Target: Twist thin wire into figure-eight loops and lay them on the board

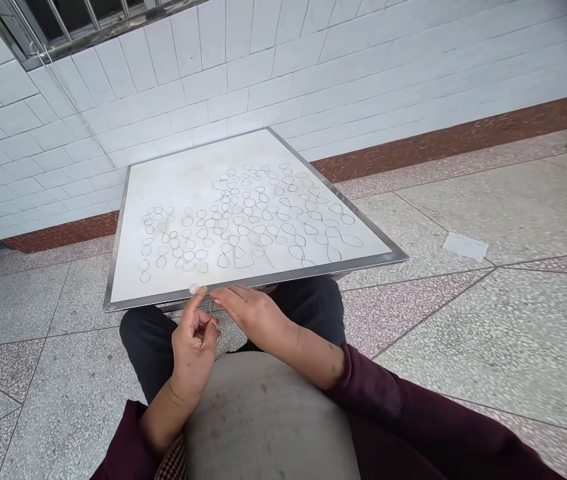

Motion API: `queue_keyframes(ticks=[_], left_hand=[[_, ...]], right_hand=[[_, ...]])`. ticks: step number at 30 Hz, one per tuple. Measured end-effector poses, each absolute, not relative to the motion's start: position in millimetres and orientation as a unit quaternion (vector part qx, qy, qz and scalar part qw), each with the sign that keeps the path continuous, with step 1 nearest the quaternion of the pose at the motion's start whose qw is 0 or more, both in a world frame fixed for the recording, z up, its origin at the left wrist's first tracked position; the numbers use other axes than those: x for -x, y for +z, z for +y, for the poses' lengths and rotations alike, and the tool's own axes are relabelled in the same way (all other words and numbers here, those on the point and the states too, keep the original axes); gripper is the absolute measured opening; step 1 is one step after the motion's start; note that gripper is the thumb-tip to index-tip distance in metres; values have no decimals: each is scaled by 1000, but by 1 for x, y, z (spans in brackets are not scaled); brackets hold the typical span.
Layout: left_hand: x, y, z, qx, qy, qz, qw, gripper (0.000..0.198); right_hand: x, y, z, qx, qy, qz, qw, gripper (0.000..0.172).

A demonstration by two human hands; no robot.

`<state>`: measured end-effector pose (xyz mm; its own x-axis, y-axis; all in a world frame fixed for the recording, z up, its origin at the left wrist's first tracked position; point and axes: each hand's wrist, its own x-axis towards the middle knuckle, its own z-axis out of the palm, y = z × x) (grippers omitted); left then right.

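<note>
My left hand [192,347] is in front of the near edge of a white board, thumb and fingers pinched on a thin wire [210,307] bent in a small curve. Its index finger points up, with a small white piece [194,289] at the tip. My right hand [253,312] comes in from the right, palm down, its fingers together and its fingertips at the upper end of the same wire. The right thumb is mostly hidden. On the white board [173,180] are many thin dark loops [243,220], several shaped like a figure eight; whether they are wire or drawn lines I cannot tell.
A grey metal frame [263,280] edges the board, which stands just beyond my knees [148,340]. Behind it rises a white tiled wall [243,80] with a barred window [88,20]. A white paper [465,247] lies on the speckled floor [523,320] at right.
</note>
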<state>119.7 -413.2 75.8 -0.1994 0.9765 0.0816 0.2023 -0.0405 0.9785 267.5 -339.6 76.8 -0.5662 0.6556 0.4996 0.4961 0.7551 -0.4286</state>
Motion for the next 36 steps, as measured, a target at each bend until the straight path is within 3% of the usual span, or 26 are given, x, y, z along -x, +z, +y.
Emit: queue_keyframes(ticks=[6,14,25,28,32,36], left_hand=[[-121,79,-411,-533,517,575,343,54],[-117,79,-410,-483,548,571,374,53],[-120,81,-412,-490,537,589,352,54],[-118,85,-409,-435,568,572,402,57],[-111,89,-403,-297,649,521,468,63],[-107,92,-400,-241,694,496,463,63]], right_hand=[[-257,72,-346,407,119,-852,309,19],[-263,78,-338,380,394,-744,384,21],[-262,85,-342,389,383,-748,377,12],[-263,82,-339,372,452,-717,379,16],[-266,73,-338,358,588,-656,308,30],[-263,65,-346,361,680,-585,255,35]])
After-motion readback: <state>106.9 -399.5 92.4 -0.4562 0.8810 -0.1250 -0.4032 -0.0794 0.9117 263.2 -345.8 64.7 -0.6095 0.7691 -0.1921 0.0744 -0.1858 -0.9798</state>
